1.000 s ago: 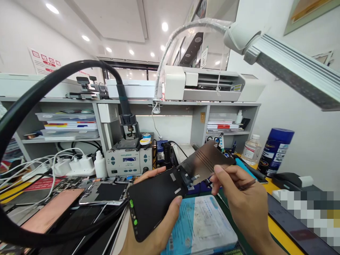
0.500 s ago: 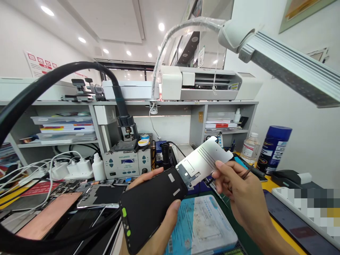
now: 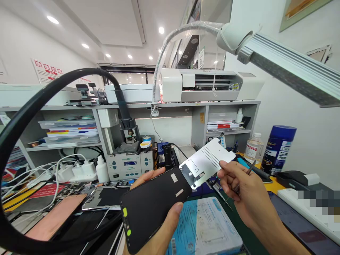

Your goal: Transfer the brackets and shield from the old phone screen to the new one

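My left hand (image 3: 170, 225) is closed around a black phone-sized panel (image 3: 155, 205), tilted, with the thumb along its near edge. Green patches mark its lower left end, and two pale strips sit near its upper right. Between thumb and forefinger, my right hand (image 3: 243, 186) pinches a thin silver metal plate (image 3: 208, 159) with slots and cut-outs. The plate's lower left end meets or overlaps the panel's right end; whether they are joined I cannot tell. A slim metal tool (image 3: 251, 167), perhaps tweezers, is also tucked in my right hand.
Under my hands lies a blue and white box (image 3: 204, 226). Phone parts and a copper-coloured plate (image 3: 57, 217) cover the left side. A thick black hose (image 3: 53, 79) arches there, near a soldering station (image 3: 127, 166). A blue spray can (image 3: 277, 150) and clear bottle (image 3: 253, 148) stand right.
The view has shifted slightly. The silver plate has turned a little and looks whiter, still in my right hand. The slim tool shows more clearly. My left hand keeps the black panel.
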### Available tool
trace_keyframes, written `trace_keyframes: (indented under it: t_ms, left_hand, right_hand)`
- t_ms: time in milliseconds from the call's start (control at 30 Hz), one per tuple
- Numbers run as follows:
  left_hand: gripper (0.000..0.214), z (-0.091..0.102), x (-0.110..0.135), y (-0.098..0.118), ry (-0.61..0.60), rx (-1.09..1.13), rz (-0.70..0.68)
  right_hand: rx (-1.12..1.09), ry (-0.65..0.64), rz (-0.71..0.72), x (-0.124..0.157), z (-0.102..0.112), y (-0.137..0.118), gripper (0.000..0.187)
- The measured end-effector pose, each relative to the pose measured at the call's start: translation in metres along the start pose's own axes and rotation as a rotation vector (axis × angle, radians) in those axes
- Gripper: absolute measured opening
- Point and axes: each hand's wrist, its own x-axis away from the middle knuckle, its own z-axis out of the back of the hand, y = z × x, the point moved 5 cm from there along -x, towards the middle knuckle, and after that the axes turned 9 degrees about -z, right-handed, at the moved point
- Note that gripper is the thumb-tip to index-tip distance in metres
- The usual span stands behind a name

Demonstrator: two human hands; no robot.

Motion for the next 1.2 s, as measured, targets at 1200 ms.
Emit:
trace_keyframes:
  t_ms: [1200]
  left_hand:
    - [0.079, -0.0018, 0.0033, 0.0053, -0.049, 0.231, 0.104]
  right_hand:
    - [-0.15, 0.048, -0.041, -0.0061, 0.0103, 0.0054, 0.021]
